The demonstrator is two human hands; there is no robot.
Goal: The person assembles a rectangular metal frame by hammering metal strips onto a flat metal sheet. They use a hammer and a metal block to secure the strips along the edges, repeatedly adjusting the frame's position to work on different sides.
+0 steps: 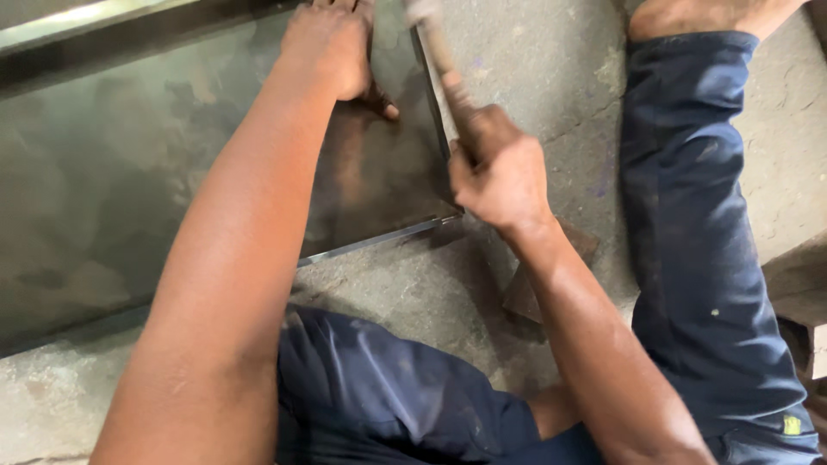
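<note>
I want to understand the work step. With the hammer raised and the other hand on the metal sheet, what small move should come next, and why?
Probably a short downward stroke onto the sheet's right edge. The right hand grips the hammer above that edge, while the left hand presses the metal sheet flat on the concrete floor.

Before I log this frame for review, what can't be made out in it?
Head view:
- Hammer head: motion-blurred and cut off by the top edge.
- Left hand fingertips: past the top edge, on the metal sheet.
- Flat brown piece on the floor: mostly hidden by the right hand and forearm.
</note>
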